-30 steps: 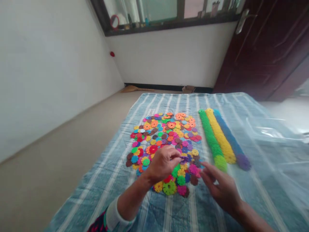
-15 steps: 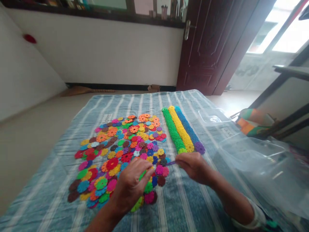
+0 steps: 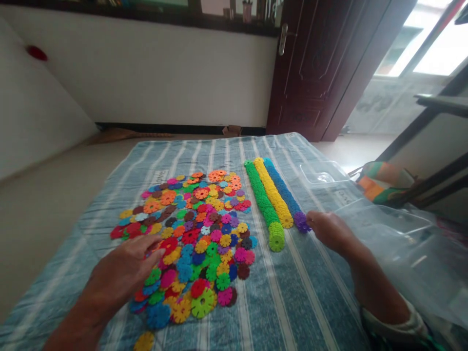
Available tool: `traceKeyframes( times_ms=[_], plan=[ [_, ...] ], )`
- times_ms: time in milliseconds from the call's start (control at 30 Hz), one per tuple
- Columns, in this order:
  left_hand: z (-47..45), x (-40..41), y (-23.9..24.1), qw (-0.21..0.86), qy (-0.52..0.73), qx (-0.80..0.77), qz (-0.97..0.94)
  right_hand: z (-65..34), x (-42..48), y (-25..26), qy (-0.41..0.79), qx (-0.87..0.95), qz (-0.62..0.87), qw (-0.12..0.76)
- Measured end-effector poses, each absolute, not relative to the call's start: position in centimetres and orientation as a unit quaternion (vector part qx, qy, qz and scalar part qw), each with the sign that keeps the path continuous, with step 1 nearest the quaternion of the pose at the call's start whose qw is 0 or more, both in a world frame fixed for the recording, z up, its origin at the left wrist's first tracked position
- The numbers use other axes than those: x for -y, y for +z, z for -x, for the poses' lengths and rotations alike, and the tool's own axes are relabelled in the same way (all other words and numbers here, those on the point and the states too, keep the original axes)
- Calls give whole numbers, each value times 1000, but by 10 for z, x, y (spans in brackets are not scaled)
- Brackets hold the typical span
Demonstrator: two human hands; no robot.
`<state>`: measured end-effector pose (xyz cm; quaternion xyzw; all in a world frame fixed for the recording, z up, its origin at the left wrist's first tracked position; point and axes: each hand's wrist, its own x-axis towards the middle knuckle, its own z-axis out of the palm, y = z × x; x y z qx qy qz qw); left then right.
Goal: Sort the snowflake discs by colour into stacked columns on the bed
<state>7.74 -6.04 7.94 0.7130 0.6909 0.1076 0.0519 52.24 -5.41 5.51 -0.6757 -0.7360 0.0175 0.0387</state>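
A spread of colourful snowflake discs (image 3: 193, 229) lies on a blue striped cloth (image 3: 292, 302). To their right lie three stacked rows of discs: a green row (image 3: 263, 200), a yellow row (image 3: 273, 193) and a blue row (image 3: 283, 190) that ends in purple discs (image 3: 302, 222). My left hand (image 3: 122, 270) rests flat and open on the left part of the loose discs. My right hand (image 3: 329, 229) is at the near end of the blue row, its fingers closed against the purple discs.
A clear plastic bag and lid (image 3: 387, 234) lie on the cloth at right. A dark wooden door (image 3: 321, 68) stands behind, and a white wall (image 3: 146, 73) runs along the back. Bare floor (image 3: 36, 209) is at left.
My right hand moved right, from the loose discs to the end of the blue row, with a purple disc. My left hand slid left and opened flat on the discs.
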Motion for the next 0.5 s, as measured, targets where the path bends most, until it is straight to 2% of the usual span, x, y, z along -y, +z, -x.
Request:
traceKeyframes(
  times_ms=[267, 500],
  plan=[
    [-61, 60, 80, 57, 61, -727, -681, -526, 46, 50, 52, 706, 706, -7],
    [-56, 69, 86, 74, -14, -721, -688, -536, 56, 40, 61, 684, 727, 5]
  ],
)
